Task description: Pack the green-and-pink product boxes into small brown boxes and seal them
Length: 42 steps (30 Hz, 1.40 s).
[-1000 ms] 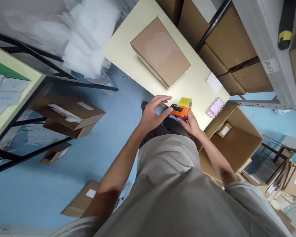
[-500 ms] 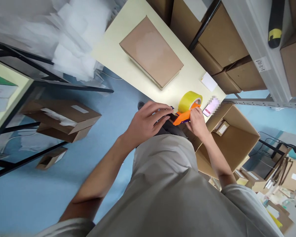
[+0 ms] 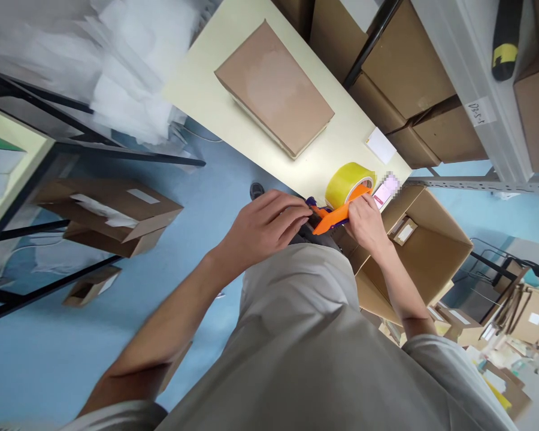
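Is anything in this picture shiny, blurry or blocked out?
In the head view, a pale sheen shows on the closed cardboard box; also in the head view, the heap of white material looks soft and smeared, while the orange tape dispenser and right hand look clearer; again in the head view, coarse squares hide part of the phone.

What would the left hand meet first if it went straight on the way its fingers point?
The left hand would likely meet the orange tape dispenser in the right hand; they may be touching, but depth is unclear.
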### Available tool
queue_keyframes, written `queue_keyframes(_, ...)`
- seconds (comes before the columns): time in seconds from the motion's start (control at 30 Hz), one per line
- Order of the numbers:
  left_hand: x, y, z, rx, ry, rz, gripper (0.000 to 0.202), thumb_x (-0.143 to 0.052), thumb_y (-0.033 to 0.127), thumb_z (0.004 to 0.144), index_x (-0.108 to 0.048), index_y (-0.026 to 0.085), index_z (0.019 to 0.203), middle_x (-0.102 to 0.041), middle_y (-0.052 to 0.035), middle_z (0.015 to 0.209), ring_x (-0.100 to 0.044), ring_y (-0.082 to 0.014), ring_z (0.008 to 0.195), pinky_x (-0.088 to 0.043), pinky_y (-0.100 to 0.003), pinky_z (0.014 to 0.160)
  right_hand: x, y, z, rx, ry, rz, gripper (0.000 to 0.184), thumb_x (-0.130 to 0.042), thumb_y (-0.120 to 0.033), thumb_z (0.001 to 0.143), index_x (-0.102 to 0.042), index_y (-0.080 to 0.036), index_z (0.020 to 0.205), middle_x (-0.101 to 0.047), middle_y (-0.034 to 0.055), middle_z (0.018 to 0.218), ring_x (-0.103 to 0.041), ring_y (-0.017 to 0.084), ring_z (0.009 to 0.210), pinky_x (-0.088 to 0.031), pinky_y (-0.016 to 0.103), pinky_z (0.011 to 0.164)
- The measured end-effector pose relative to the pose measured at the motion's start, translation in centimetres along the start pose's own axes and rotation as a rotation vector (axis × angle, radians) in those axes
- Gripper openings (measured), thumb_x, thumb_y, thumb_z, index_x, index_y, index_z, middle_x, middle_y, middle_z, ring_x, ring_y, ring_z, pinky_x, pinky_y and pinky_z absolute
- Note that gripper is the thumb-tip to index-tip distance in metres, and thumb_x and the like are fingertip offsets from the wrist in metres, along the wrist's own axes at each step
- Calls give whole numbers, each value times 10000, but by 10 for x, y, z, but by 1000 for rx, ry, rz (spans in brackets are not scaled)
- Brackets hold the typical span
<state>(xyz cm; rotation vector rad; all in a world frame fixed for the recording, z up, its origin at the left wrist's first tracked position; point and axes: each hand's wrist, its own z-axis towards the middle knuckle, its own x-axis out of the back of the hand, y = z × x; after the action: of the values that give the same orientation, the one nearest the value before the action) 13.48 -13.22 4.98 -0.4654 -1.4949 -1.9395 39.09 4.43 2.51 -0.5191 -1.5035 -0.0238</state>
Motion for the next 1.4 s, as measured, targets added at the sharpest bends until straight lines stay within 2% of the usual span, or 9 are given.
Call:
queue_keyframes(0.3, -4, 0, -7, 28, 16, 96, 144, -603, 307, 1133, -692, 289, 1245, -765, -78, 1070, -716, -270, 974, -637, -468, 876, 0, -14, -4, 29, -20, 23, 327, -429, -123, 1097, -688, -224, 1270, -774, 149, 1140, -720, 336, 1149, -555, 627, 1177)
queue_keyframes(0.57, -13, -6, -17, 38, 14, 36, 206, -553, 259, 1143, -745, 299, 1202, -750, -79, 1105, -696, -250, 982, -608, -434, 891, -4, -8, -1, 56, -83, 64, 269, -523, -165, 1078, -668, -177, 1304, -779, 182, 1230, -718, 361, 1242, -531, 612, 1212)
queue_keyframes(0.67, -34, -23, -21, 102, -54, -39, 216, -540, 273, 1144, -752, 265, 1105, -758, -86, 1074, -690, -257, 980, -590, -430, 895, -22, 0, -2, 74, -210, 150, 216, -583, -296, 1111, -651, -171, 1274, -786, 184, 1190, -736, 366, 1202, -545, 598, 1192)
queue_keyframes(0.77, -68, -46, -32, 232, -117, -158, 223, -550, 322, 1134, -735, 250, 1033, -762, -91, 1042, -691, -265, 989, -588, -412, 894, -47, 7, -10, 27, -372, 242, 272, -630, -423, 1125, -641, -182, 1249, -801, 190, 1168, -744, 372, 1179, -564, 588, 1155)
queue_keyframes(0.87, -98, -61, -49, 369, -163, -287, 224, -554, 329, 1111, -718, 242, 986, -761, -88, 1020, -694, -254, 968, -588, -388, 889, -66, 12, -25, -21, -509, 279, 294, -642, -450, 1131, -637, -181, 1250, -806, 192, 1170, -752, 359, 1157, -580, 557, 1114)
queue_keyframes(0.93, -107, -65, -62, 432, -160, -344, 220, -559, 337, 1099, -717, 239, 982, -762, -83, 1010, -683, -239, 911, -585, -377, 860, -72, 16, -34, -52, -564, 281, 299, -632, -469, 1138, -637, -184, 1230, -803, 178, 1128, -757, 352, 1102, -593, 545, 1072)
queue_keyframes(1.13, -91, -64, -76, 544, -15, -395, 257, -587, 424, 1111, -730, 235, 1010, -770, -69, 1017, -640, -194, 789, -555, -336, 762, -67, 29, -43, -104, -506, 271, 391, -599, -577, 1138, -628, -194, 1206, -776, 161, 1057, -749, 358, 1018, -610, 565, 1020)
queue_keyframes(1.23, -85, -74, -64, 527, 52, -350, 290, -590, 462, 1119, -730, 236, 1002, -766, -71, 1008, -645, -202, 804, -549, -347, 785, -66, 34, -28, -88, -441, 254, 434, -566, -600, 1143, -618, -182, 1249, -778, 191, 1117, -754, 378, 1084, -602, 586, 1052)
queue_keyframes(1.4, -82, -109, -41, 573, 109, -293, 287, -601, 468, 1116, -730, 236, 1007, -750, -60, 996, -628, -203, 780, -539, -356, 798, -69, 41, 13, -80, -382, 219, 512, -527, -668, 1135, -621, -177, 1244, -780, 228, 1148, -755, 406, 1077, -610, 621, 1028)
